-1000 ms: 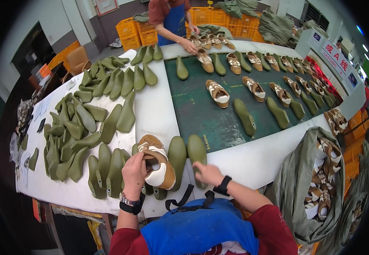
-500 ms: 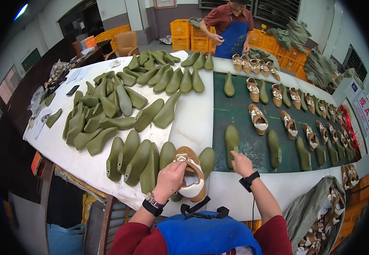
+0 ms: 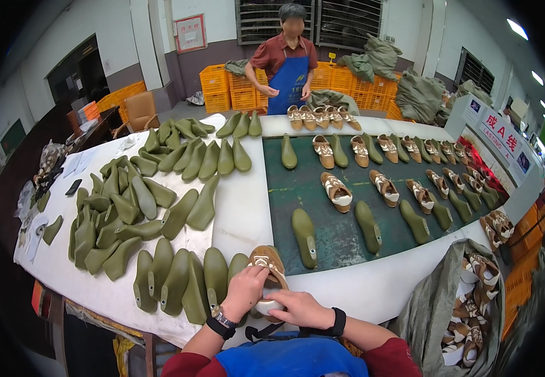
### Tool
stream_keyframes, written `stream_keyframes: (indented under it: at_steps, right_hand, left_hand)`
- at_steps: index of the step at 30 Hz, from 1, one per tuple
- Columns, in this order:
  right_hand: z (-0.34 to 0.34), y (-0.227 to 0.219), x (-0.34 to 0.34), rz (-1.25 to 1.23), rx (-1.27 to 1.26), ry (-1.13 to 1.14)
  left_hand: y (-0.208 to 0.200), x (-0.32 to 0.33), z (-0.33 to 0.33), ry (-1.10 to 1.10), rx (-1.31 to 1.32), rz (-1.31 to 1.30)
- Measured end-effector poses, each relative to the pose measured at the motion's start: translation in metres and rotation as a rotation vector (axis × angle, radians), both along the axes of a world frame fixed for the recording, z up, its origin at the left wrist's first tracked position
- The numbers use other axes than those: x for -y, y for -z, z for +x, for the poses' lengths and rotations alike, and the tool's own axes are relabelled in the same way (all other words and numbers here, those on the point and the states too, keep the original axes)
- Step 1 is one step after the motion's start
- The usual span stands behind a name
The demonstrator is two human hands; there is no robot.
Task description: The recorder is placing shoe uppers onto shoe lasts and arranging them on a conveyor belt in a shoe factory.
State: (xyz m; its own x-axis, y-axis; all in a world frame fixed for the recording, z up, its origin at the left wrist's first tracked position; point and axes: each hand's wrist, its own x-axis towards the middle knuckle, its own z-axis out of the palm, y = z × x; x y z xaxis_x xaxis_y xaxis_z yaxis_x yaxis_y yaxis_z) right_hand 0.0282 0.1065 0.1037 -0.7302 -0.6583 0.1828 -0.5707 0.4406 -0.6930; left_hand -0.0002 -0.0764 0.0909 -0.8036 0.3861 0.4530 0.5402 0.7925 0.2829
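Observation:
A brown-and-white sneaker (image 3: 270,256) is right in front of me at the table's near edge, toe pointing away. My left hand (image 3: 246,290) grips it at the tongue and laces, fingers closed. My right hand (image 3: 300,309) has its fingers on the white heel and the rim of the shoe opening. Part of the heel is hidden by my hands. Close to the left hand, several olive-green shoe lasts (image 3: 175,283) stand in a row. One more last (image 3: 304,239) lies on the green belt beyond my right hand.
The green belt (image 3: 360,182) carries rows of sneakers and lasts. Many lasts are heaped on the white table (image 3: 228,229) at left. A sack of sneakers (image 3: 432,295) stands at near right. Across the table, a person (image 3: 288,69) in a blue apron stands before orange crates (image 3: 214,85).
My right hand has left the last on the belt and come back to the sneaker's heel. The left hand still holds the sneaker. My view has tilted up and shifted right.

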Motion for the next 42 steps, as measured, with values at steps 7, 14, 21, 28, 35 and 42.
stream_keyframes:
  at_steps: [7,14,21,28,35,42]
  right_hand:
    - [0.007,0.002,-0.007,0.148,0.068,0.018]
    - [-0.006,0.002,-0.03,0.082,0.092,0.161]
    - [-0.086,-0.003,-0.047,0.101,0.059,0.244]
    - [-0.199,0.075,-0.018,0.245,0.016,0.416]
    - [-0.253,0.156,-0.019,0.117,-0.043,0.514]
    - [-0.197,0.142,-0.061,0.797,0.077,0.607]
  left_hand:
    - [0.007,-0.003,0.008,0.052,0.135,0.023]
    - [0.037,0.006,0.012,-0.042,0.189,0.322]
    - [0.101,0.027,0.025,-0.311,0.298,-0.191]
    - [0.103,0.027,0.027,-0.291,0.359,-0.086]
    - [0.097,0.023,0.027,-0.267,0.343,-0.1]
    - [0.097,0.027,0.028,-0.28,0.371,-0.101]
